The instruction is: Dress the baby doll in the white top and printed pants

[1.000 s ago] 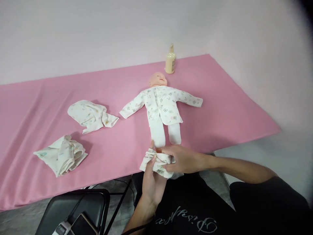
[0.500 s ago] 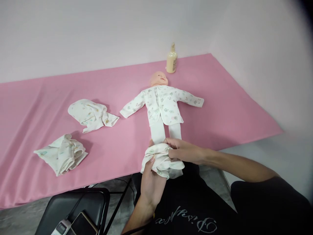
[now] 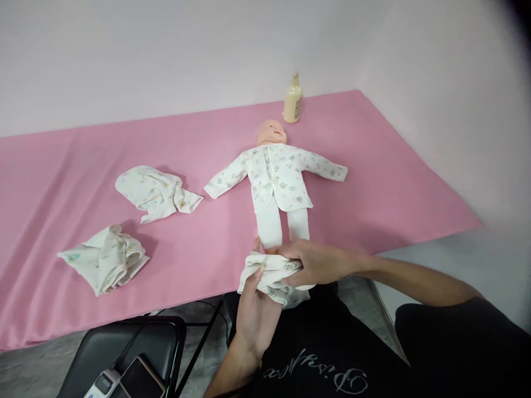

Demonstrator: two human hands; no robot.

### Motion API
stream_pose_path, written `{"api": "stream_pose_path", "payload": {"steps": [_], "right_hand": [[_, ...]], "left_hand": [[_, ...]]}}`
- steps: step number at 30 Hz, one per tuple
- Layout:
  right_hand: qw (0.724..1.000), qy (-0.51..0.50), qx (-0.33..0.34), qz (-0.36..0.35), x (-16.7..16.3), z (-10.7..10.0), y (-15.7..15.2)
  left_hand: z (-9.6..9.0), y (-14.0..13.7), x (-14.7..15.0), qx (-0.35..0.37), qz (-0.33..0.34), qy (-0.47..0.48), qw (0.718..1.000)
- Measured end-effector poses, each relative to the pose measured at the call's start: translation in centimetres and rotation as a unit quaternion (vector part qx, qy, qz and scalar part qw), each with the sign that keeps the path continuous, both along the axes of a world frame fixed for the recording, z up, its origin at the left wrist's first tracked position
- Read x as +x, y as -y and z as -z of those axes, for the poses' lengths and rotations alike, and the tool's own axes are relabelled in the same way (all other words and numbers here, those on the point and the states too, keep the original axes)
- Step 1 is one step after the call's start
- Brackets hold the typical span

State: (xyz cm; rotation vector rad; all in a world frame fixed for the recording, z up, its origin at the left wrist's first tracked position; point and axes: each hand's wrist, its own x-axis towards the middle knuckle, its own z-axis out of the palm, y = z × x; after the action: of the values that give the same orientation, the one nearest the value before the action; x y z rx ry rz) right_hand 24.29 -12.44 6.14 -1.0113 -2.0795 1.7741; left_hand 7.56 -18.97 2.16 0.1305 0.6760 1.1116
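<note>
A baby doll (image 3: 271,132) in a white printed jacket (image 3: 279,177) lies on its back, arms spread, its white legs (image 3: 269,225) pointing towards me. Bunched white printed baby pants (image 3: 269,264) are at the lower end of the legs, by the table's front edge. My left hand (image 3: 258,315) grips them from below on the left, thumb on top of the cloth and fingers mostly hidden. From the right, my right hand (image 3: 313,262) pinches their upper edge. The folds hide the doll's feet, so I cannot tell how far the legs reach inside.
A pump bottle (image 3: 293,105) stands behind the doll's head on the pink tablecloth (image 3: 199,143). Two crumpled printed cloths (image 3: 153,193) lie to the left. A black chair (image 3: 136,337) at lower left holds a phone (image 3: 142,378) and a small white device (image 3: 103,382).
My right hand has shifted slightly right and down along the pants' edge, stretching the upper edge flatter. My left hand keeps nearly the same place.
</note>
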Motion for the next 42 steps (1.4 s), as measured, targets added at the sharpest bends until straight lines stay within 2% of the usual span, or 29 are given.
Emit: {"api": "stream_pose_path", "payload": {"steps": [3, 9, 12, 16, 21, 25, 30, 32, 35, 38, 40, 42], "right_hand": [[0.999, -0.042, -0.008, 0.031, 0.2, 0.2, 0.0], [0.983, -0.098, -0.126, 0.086, 0.0, 1.3, 0.2], [0.975, -0.095, -0.147, 0.134, -0.3, 2.0, 0.0], [0.980, -0.043, -0.100, 0.165, -0.6, 1.8, -0.5], [0.996, 0.001, -0.080, 0.029, -0.2, 1.1, -0.4], [0.997, 0.076, 0.001, 0.028, -0.1, 1.7, -0.2], [0.997, 0.074, 0.011, 0.003, -0.2, 1.6, -1.3], [0.996, 0.079, 0.030, 0.021, -0.2, 1.5, -1.6], [0.985, 0.114, 0.095, 0.082, -0.4, 1.6, -1.6], [0.972, 0.139, 0.141, 0.129, -0.5, 2.3, -1.5], [0.969, 0.139, 0.141, 0.148, -0.4, 2.8, -1.3], [0.968, 0.136, 0.123, 0.169, -0.2, 3.3, -1.3]], "left_hand": [[0.0, 0.1, -0.2, -0.016, -0.010, -0.001, 1.000], [-0.3, 0.0, -0.1, -0.033, -0.018, -0.006, 0.999], [-0.5, -0.1, 0.1, -0.038, -0.022, -0.006, 0.999], [-0.7, -0.2, 0.2, -0.036, -0.017, 0.013, 0.999], [-0.5, -0.4, 0.0, -0.053, -0.022, 0.012, 0.998], [-0.4, -0.6, 0.2, -0.047, -0.024, 0.022, 0.998], [-0.7, -0.4, 0.3, -0.010, -0.023, 0.021, 0.999], [-0.8, -0.2, 0.3, 0.004, -0.018, 0.018, 1.000], [-0.6, 0.3, 0.4, 0.023, -0.008, 0.000, 1.000], [-0.2, 1.2, -0.1, 0.031, 0.029, -0.037, 0.998], [0.0, 1.9, -0.9, 0.039, 0.074, -0.091, 0.992], [0.2, 2.4, -1.9, 0.057, 0.113, -0.199, 0.972]]}}
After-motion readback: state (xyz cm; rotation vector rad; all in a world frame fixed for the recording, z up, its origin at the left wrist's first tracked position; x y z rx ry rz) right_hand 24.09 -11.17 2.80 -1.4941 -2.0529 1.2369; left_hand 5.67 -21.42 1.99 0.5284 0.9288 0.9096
